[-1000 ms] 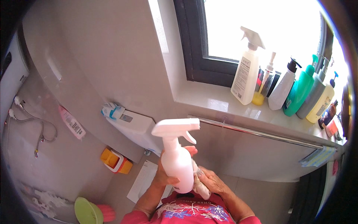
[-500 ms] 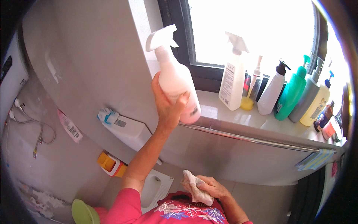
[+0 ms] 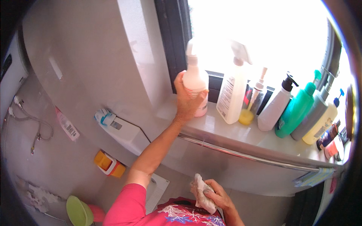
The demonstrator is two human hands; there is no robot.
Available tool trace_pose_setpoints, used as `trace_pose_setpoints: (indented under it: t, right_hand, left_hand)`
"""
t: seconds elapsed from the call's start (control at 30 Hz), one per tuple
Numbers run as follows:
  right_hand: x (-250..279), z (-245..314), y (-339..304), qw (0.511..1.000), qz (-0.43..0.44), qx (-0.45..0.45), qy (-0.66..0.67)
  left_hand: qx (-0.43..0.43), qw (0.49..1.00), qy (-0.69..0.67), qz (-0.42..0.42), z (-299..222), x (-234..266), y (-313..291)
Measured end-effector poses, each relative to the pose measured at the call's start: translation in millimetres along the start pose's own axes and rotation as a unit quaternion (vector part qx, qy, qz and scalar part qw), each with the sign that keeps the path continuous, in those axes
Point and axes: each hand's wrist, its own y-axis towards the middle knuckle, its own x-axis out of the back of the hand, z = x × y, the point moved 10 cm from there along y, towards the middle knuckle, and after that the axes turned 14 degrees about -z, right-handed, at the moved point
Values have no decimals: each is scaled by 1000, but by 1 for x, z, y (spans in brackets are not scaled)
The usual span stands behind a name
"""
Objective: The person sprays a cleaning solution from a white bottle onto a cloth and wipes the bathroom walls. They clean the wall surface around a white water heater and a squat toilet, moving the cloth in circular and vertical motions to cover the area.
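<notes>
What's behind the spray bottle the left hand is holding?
Around the spray bottle I see the dark window frame and bright window; what's directly behind it is covered.

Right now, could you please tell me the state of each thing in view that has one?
Left hand, closed around the pink spray bottle.
Pink spray bottle, upright.
Right hand, closed on a cloth.
Cloth, crumpled.
White spray bottle, standing on the windowsill.
Green pump bottle, standing.
Striped towel, hanging.
Window, too bright to tell if open.
</notes>
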Motion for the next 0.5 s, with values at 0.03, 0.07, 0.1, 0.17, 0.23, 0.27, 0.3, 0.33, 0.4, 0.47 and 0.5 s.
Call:
trace_pose_setpoints:
  t: [0.03, 0.07, 0.1, 0.17, 0.23, 0.27, 0.3, 0.33, 0.4, 0.47, 0.5]
  right_hand:
    - [0, 0, 0, 1000, -1, -9, 9]
    - [3, 1, 1, 1000, -4, -17, 13]
    - [1, 3, 0, 1000, 0, -26, 17]
    - [-2, 5, 3, 1000, 6, -5, 22]
    - [-5, 4, 8, 998, 2, 49, 28]
    - [-7, 7, 9, 998, 5, 65, 21]
    - [-10, 10, 10, 997, 8, 81, 14]
    - [-14, 13, 11, 995, 11, 97, 8]
    - [-20, 19, 7, 994, -3, 106, 10]
    - [-22, 23, 7, 993, -21, 113, 31]
    - [-17, 23, 8, 991, -43, 114, 52]
  left_hand:
    - [-20, 1000, 15, 1, 3, 0, -1]
    - [-41, 998, 40, 10, 0, -7, -1]
    - [-27, 999, 19, 13, -2, -9, -1]
    - [-7, 1000, -10, 14, 4, -8, -1]
    - [-43, 999, 20, 14, 8, -5, -2]
    - [-71, 997, 39, 10, 5, -3, -1]
    - [-87, 994, 68, 9, 4, 0, -2]
    - [-103, 990, 96, 8, 2, 2, -4]
    - [-125, 978, 167, -17, -9, 8, -6]
    - [-178, 952, 240, -68, -33, 18, -14]
    - [-183, 957, 220, -55, -48, 17, -22]
